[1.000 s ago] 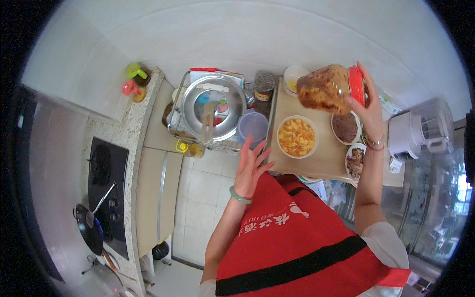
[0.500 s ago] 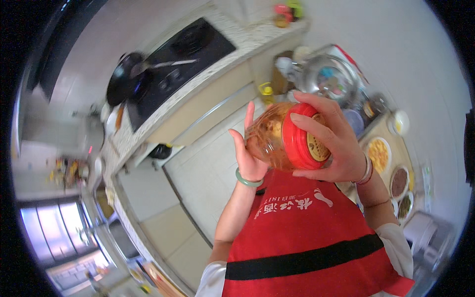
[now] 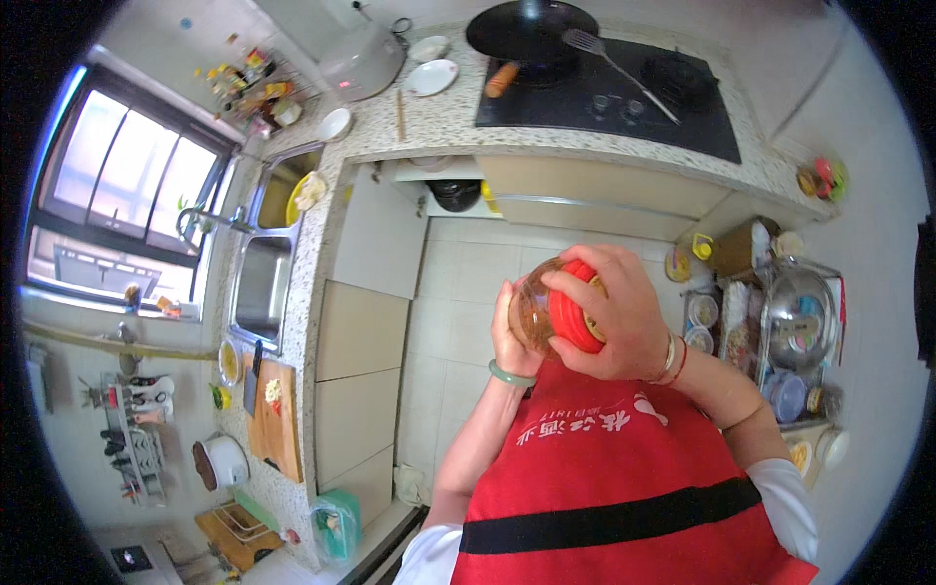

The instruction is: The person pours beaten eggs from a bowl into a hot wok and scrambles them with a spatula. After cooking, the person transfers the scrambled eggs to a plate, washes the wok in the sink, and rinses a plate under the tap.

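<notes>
In front of my red apron (image 3: 595, 439) I hold a clear jar (image 3: 528, 310) with brownish contents, tilted on its side. My right hand (image 3: 629, 317) is wrapped over its red screw lid (image 3: 573, 304), the fingers curled around the rim. At the other end, my left hand (image 3: 509, 336) supports the glass body, its thumb and palm against it. The jar hides most of the left fingers. A green bangle circles my left wrist. The lid sits on the jar.
A wok (image 3: 526, 34) and a slotted turner (image 3: 624, 73) rest at the black stove (image 3: 702, 136). To the left are a sink (image 3: 263, 283) and a cutting board (image 3: 276, 429) with chopped food. A cupboard door (image 3: 375, 239) stands open. A rack with a metal basin (image 3: 799, 317) is on the right.
The view has swung left, bringing the sink and cutting board into sight. The jar now appears smaller and lower against the room. My left fingers, spread before, have drawn in around the jar.
</notes>
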The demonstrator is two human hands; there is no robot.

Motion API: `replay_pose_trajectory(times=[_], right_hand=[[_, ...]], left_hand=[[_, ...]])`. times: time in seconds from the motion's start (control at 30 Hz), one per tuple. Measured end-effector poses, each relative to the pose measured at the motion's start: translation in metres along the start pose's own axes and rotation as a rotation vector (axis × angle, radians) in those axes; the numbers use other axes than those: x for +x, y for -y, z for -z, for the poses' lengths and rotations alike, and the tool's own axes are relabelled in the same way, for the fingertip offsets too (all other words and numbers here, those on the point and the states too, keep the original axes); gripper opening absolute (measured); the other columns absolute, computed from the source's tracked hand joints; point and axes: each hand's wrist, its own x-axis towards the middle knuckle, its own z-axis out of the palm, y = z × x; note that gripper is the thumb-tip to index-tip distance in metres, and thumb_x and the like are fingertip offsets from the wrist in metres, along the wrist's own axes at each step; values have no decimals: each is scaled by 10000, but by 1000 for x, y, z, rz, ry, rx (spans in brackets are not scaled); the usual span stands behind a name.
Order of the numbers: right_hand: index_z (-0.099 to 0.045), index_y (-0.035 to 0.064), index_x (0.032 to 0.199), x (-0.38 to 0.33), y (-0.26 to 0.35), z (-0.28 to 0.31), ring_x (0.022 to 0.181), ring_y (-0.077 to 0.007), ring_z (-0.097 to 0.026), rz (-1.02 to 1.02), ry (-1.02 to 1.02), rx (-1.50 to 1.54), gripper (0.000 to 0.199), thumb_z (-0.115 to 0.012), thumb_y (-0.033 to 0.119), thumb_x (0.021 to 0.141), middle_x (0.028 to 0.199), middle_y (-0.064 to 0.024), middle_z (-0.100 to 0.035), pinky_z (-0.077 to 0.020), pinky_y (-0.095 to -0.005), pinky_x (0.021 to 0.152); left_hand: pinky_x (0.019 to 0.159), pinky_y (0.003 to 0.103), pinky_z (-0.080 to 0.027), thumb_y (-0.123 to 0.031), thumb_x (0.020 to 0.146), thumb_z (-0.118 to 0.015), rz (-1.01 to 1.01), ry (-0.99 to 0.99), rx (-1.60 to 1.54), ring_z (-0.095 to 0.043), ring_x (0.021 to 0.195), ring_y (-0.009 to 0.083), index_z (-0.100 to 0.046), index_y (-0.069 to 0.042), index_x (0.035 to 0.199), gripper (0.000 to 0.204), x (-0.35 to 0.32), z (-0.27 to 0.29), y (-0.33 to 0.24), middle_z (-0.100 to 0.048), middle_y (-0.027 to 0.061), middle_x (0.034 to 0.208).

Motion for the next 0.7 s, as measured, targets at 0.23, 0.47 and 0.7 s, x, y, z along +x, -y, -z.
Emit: replay_pose_trajectory(times=[0.23,0.47,0.7], right_hand=[[-561,184,1180,57,-6,-60,1075,-307,-481,485,471,175,554,-718,359,679,1212,-97,-502,-395,-400,869],[-511,123,1243,111,-27,-108,1115,-320,-471,47,330,132,608,-730,313,708,1225,-120,-483,-393,-414,947],[-490,68,1258,207,-70,-181,1073,-331,-488,-220,130,125,588,-700,314,767,1181,-139,-507,-414,-398,927]], left_hand=[[944,442,-473,-432,989,-322,135,23,143,-544,1131,267,-447,-104,1316,480,-9,36,-62,-536,111,1258],[966,438,-450,-667,919,-222,181,41,-89,-461,1247,269,-315,-160,1431,727,21,85,-116,-418,84,1407],[1076,442,-291,-219,689,-811,-678,-387,1201,-302,1349,350,-96,-50,1476,1076,75,63,-188,-194,197,1503]])
